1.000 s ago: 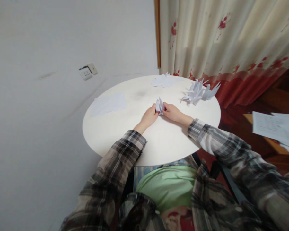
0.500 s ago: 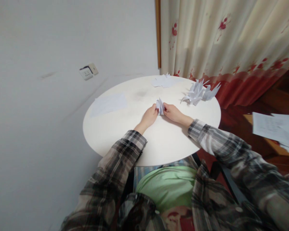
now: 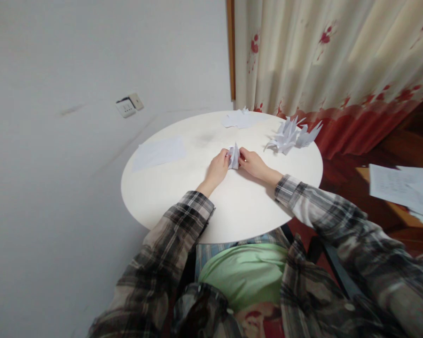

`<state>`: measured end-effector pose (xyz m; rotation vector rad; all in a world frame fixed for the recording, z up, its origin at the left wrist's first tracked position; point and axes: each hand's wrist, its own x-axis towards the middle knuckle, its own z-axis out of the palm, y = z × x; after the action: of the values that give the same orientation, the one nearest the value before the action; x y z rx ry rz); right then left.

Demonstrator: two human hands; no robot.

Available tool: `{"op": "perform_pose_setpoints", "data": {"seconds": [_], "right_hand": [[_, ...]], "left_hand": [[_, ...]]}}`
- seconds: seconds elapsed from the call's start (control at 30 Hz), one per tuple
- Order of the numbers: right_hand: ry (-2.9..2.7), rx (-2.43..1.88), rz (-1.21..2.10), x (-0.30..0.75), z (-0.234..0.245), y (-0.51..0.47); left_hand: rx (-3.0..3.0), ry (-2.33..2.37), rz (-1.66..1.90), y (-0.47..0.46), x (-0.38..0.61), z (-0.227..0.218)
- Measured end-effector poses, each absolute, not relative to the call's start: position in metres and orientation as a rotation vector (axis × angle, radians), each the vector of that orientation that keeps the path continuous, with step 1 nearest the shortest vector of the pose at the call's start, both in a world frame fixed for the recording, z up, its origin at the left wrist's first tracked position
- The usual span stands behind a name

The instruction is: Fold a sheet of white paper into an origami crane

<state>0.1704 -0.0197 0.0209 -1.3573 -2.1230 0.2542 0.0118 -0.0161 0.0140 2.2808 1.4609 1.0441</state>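
Observation:
A small folded white paper piece [image 3: 234, 156] stands between my two hands at the middle of the round white table [image 3: 169, 197]. My left hand [image 3: 217, 168] pinches its left side, fingers closed on it. My right hand [image 3: 251, 163] pinches its right side, fingers closed too. Both forearms in plaid sleeves rest over the table's near half.
A pile of folded paper cranes [image 3: 291, 134] lies at the table's far right. A flat white sheet [image 3: 158, 152] lies at the left, more paper sheets [image 3: 240, 118] at the far edge. Curtain [image 3: 324, 65] hangs behind; papers [image 3: 403, 187] lie on a wooden surface right.
My hands with the folded paper have shifted slightly away from me, and the fingers have closed tighter around the piece.

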Motion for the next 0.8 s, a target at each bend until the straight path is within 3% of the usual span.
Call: {"op": "perform_pose_setpoints", "data": {"seconds": [0.8], "right_hand": [[-2.044, -1.251, 0.281, 0.1713, 0.0184, -0.0155]], "left_hand": [[2.077, 1.521, 1.288, -0.0175, 0.0148, 0.0183]]}}
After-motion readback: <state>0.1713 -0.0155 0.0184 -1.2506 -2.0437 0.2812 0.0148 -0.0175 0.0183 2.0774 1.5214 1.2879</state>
